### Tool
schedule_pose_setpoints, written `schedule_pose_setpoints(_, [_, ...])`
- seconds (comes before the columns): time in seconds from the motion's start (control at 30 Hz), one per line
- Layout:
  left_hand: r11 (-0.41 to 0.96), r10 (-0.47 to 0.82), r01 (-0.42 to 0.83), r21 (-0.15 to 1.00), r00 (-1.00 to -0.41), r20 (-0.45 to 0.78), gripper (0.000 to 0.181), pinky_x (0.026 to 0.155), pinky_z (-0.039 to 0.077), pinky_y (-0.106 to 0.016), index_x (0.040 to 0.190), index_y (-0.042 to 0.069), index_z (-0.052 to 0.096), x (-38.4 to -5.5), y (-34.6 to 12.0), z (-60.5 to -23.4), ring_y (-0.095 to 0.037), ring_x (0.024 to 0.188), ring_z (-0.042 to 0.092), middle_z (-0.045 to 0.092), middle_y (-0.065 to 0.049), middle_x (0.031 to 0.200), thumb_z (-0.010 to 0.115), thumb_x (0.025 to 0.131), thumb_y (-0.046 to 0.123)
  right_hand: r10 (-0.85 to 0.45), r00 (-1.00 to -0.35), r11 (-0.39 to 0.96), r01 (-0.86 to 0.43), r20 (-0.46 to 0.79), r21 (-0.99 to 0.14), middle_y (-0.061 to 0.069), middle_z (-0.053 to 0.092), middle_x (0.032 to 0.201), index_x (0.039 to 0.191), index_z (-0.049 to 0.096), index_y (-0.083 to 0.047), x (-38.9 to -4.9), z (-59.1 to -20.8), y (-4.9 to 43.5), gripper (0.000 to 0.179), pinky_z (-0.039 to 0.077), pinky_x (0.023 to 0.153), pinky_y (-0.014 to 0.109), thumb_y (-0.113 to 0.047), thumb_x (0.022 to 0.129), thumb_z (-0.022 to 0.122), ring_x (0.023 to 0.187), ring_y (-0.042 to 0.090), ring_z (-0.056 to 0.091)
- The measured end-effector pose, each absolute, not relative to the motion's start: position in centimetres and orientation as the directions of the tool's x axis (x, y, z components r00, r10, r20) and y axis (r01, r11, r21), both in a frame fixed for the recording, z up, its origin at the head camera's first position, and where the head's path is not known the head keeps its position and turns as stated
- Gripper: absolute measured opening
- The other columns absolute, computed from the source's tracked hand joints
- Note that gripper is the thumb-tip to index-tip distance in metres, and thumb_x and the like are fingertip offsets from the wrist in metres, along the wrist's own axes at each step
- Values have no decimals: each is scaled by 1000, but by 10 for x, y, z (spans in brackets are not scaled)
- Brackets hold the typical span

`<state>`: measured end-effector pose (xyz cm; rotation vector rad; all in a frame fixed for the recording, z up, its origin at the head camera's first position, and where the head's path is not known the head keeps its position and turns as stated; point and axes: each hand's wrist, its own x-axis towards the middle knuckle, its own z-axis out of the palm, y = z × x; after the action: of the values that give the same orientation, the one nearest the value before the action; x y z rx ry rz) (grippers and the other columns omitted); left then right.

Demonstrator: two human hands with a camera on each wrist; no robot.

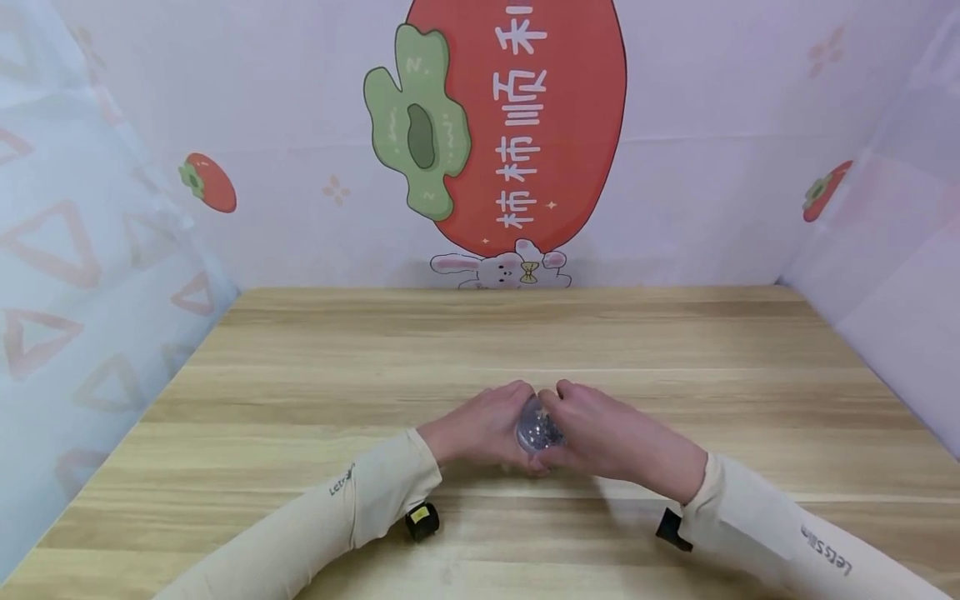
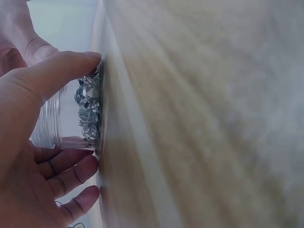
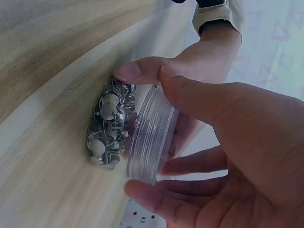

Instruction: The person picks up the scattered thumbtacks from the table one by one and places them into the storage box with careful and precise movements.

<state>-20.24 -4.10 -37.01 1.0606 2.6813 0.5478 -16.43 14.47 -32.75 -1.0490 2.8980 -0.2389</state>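
A small clear plastic jar [image 1: 538,429] stands on the wooden table between both hands. Silver thumbtacks [image 3: 109,126] lie in its lower part, and a ridged clear lid [image 3: 151,137] caps it. The left hand [image 1: 483,427] grips the jar's body low down, with its thumb along the near side close to the tabletop and its fingers around the far side. From above, the right hand [image 1: 611,432] holds the lid by its rim between thumb and fingers. In the head view the hands hide most of the jar; the lid looks seated on it.
The wood-grain table [image 1: 300,350] stretches out around the hands. A printed back wall [image 1: 300,225] and side walls enclose it. Black wrist straps show beneath the left sleeve [image 1: 315,517] and the right sleeve [image 1: 795,529].
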Motion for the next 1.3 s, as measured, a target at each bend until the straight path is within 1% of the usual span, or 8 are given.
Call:
schedule_pose_setpoints(0.13, [686, 681, 610, 396, -730, -56, 79, 80, 46, -21, 121, 11, 50, -201, -40, -371, -6, 87, 52, 56, 4, 109, 80, 66, 60, -594, -803, 789, -572, -41, -226, 7, 62, 89, 116, 60, 4, -166, -330, 145, 62, 47, 59, 21, -44, 80, 75, 73, 10, 54])
schedule_pose_setpoints(0.37, [679, 686, 621, 392, -727, -37, 79, 81, 48, -21, 123, 11, 50, -198, -38, -370, -7, 89, 54, 57, 4, 112, 80, 67, 58, -577, -816, 787, -542, -39, -294, 1, 59, 73, 99, 60, 1, -167, -333, 148, 48, 44, 52, 19, -43, 83, 73, 61, 7, 52])
schedule_pose_setpoints(0.67, [683, 686, 628, 373, -727, -31, 76, 78, 49, -18, 120, 9, 50, -195, -40, -371, -7, 86, 54, 56, 3, 109, 81, 68, 56, -499, -865, 833, -463, -51, -302, 0, 56, 75, 105, 60, 2, -159, -337, 142, 58, 43, 52, 22, -52, 85, 68, 61, 9, 51])
schedule_pose_setpoints(0.97, [678, 686, 633, 374, -728, -14, 75, 82, 51, -20, 121, 7, 51, -195, -44, -372, -8, 89, 55, 57, 1, 109, 81, 70, 53, -490, -872, 839, -469, -6, -274, 4, 57, 76, 106, 60, 4, -157, -342, 137, 63, 41, 47, 22, -56, 87, 62, 58, 10, 51])
schedule_pose_setpoints(1.03, [674, 691, 636, 376, -723, -17, 79, 87, 52, -23, 125, 6, 50, -195, -46, -373, -11, 95, 57, 58, -2, 114, 80, 71, 53, -487, -873, 845, -465, -23, -264, 5, 59, 80, 110, 59, 3, -158, -343, 138, 67, 44, 51, 23, -59, 86, 61, 62, 10, 52])
schedule_pose_setpoints(1.13, [677, 696, 622, 394, -714, -69, 101, 102, 48, -30, 142, 3, 39, -196, -52, -371, -18, 115, 57, 56, -8, 131, 80, 68, 59, -473, -879, 858, -444, -60, -260, 9, 66, 90, 123, 58, 1, -161, -342, 145, 75, 51, 62, 30, -65, 86, 56, 72, 15, 60])
schedule_pose_setpoints(1.23, [698, 671, 552, 456, -726, -148, 118, 111, 40, -39, 153, 6, 21, -200, -69, -365, -24, 130, 50, 49, -12, 143, 77, 67, 61, -454, -890, 861, -425, -46, -280, 18, 67, 116, 138, 50, -3, -169, -338, 163, 77, 55, 86, 47, -65, 91, 47, 102, 31, 66])
schedule_pose_setpoints(1.3, [723, 636, 504, 472, -753, -171, 111, 113, 38, -43, 155, 7, 18, -205, -88, -360, -27, 132, 48, 49, -14, 144, 74, 73, 59, -430, -902, 862, -416, 15, -291, 21, 58, 134, 143, 45, -5, -177, -336, 182, 73, 46, 101, 56, -60, 96, 42, 122, 40, 57])
